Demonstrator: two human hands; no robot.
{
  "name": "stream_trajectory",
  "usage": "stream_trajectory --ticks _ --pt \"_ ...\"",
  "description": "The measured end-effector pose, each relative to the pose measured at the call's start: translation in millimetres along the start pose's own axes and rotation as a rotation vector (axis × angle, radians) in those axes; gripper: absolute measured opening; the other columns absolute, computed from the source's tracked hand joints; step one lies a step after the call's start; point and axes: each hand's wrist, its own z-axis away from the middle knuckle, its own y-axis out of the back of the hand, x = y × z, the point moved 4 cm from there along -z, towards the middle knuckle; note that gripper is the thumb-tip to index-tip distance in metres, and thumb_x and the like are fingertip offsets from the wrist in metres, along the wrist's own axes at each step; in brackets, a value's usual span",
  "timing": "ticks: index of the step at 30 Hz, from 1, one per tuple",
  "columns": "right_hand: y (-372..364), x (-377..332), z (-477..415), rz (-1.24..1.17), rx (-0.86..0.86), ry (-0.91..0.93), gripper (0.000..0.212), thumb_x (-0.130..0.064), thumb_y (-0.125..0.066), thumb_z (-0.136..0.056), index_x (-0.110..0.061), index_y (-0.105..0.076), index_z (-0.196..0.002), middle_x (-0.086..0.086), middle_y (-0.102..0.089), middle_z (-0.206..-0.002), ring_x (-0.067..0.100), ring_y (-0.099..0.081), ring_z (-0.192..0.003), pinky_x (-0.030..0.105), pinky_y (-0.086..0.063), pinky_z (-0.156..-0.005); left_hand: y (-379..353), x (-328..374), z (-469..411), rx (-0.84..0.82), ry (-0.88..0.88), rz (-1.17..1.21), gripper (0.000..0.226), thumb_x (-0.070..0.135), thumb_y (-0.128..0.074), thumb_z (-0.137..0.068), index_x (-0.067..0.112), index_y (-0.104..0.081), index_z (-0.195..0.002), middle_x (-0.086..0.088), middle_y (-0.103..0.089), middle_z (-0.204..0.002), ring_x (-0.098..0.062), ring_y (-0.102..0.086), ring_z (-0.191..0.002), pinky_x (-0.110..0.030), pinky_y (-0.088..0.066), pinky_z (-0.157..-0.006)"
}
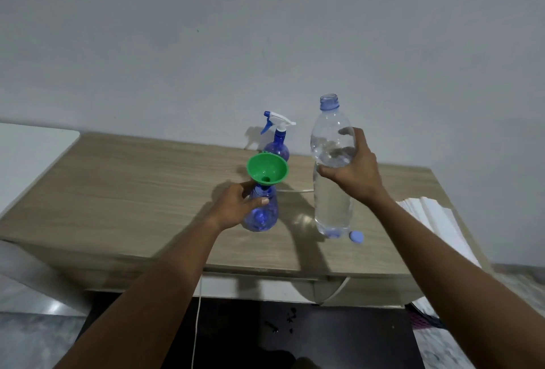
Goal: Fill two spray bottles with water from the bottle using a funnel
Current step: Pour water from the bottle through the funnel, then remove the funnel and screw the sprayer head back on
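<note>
A blue spray bottle (262, 215) without its sprayer stands on the wooden table (132, 191), and a green funnel (267, 169) sits in its neck. My left hand (236, 206) grips this bottle just below the funnel. My right hand (354, 174) holds a clear, uncapped water bottle (331, 168) upright around its middle, its base at the table near the front edge. A second blue spray bottle (278, 144), fitted with a white and blue trigger head, stands behind the funnel against the wall.
The water bottle's blue cap (356, 236) lies on the table beside its base. A stack of white sheets (436, 221) rests on the table's right end. A thin white tube (295, 190) lies between the bottles. A white surface (29, 156) adjoins the table's left end.
</note>
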Motion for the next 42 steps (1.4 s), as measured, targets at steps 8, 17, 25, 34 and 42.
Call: stream_trajectory --ticks 8,17,25,34,42 --pt "-21.8 28.5 4.9 -0.112 0.22 -0.063 0.085 -0.024 -0.092 -0.063 -0.032 -0.044 -0.131 -0.008 -0.07 -0.101 0.005 -0.068 -0.093 0.031 -0.058 -0.086 0.4 -5.8 -4.2 0.024 -0.007 0.052 0.039 0.013 -0.079 -0.086 0.012 -0.07 -0.124 0.003 -0.075 -0.118 -0.017 -0.067 -0.117 -0.044 -0.05 -0.106" --pt "-14.7 43.9 16.9 -0.15 0.242 -0.087 0.096 -0.034 -0.094 -0.067 -0.032 -0.033 -0.142 -0.026 -0.056 -0.116 0.007 -0.062 -0.105 0.035 -0.056 -0.094 -0.4 -4.9 -4.0 -0.008 -0.018 0.068 0.043 0.012 -0.079 -0.086 0.009 -0.067 -0.128 0.001 -0.073 -0.122 -0.016 -0.065 -0.12 -0.04 -0.05 -0.108" --pt "-19.1 44.7 54.8 -0.039 0.525 -0.041 0.09 -0.035 -0.093 -0.068 -0.018 -0.045 -0.142 0.006 -0.044 -0.133 0.014 -0.053 -0.108 0.02 -0.046 -0.087 -6.0 -2.1 6.1 -0.018 -0.021 0.111 0.037 0.003 -0.067 -0.094 0.021 -0.062 -0.126 0.019 -0.074 -0.11 -0.001 -0.068 -0.107 -0.018 -0.053 -0.092" --pt "-73.2 4.9 68.8 -0.173 0.165 0.101 0.029 -0.013 -0.082 -0.081 -0.016 -0.069 -0.106 -0.005 -0.069 -0.095 0.01 -0.065 -0.083 0.034 -0.056 -0.074 -4.8 1.7 9.1 -0.058 -0.013 0.12 0.04 0.007 -0.065 -0.096 0.028 -0.058 -0.129 0.015 -0.071 -0.12 -0.005 -0.066 -0.116 -0.018 -0.051 -0.094" --pt "-106.3 3.4 41.8 -0.396 -0.219 -0.099 0.101 -0.025 -0.095 -0.065 -0.027 -0.042 -0.151 -0.006 -0.061 -0.139 0.006 -0.057 -0.128 0.031 -0.051 -0.105 -3.0 3.6 8.4 -0.101 -0.032 0.072 0.043 0.002 -0.06 -0.097 0.012 -0.055 -0.139 0.0 -0.066 -0.13 -0.002 -0.061 -0.12 -0.016 -0.047 -0.1"
